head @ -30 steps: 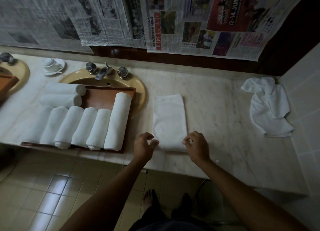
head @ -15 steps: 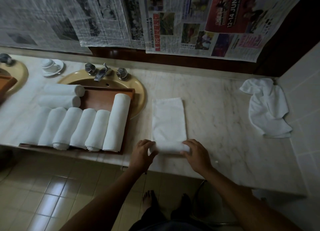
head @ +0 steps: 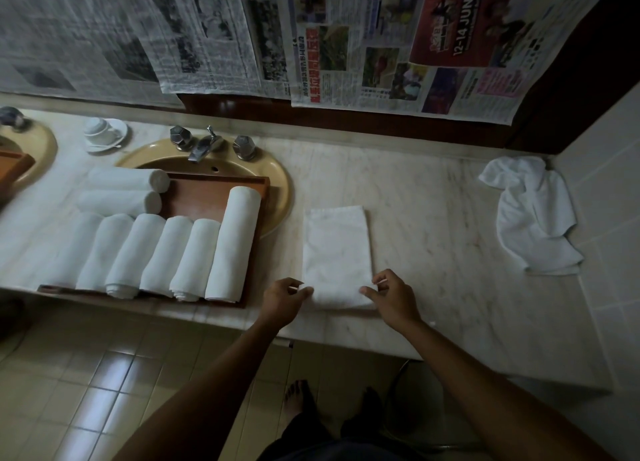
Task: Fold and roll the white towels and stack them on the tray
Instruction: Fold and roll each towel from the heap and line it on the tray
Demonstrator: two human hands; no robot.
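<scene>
Pinching folded towel (head: 336, 252) near corners, left hand (head: 282, 301); right hand (head: 393, 299)

- The marble counter (head: 433, 218) runs along the wall and carries everything.
- A wooden tray (head: 211, 197) sits across the yellow sink (head: 277, 180).
- A folded towel (head: 336, 252) lies flat just right of the tray.
- A crumpled towel (head: 533, 214) (loose, unfolded) lies in the far right corner.
- A cup and saucer (head: 104, 135) stand left of the tap.
</scene>
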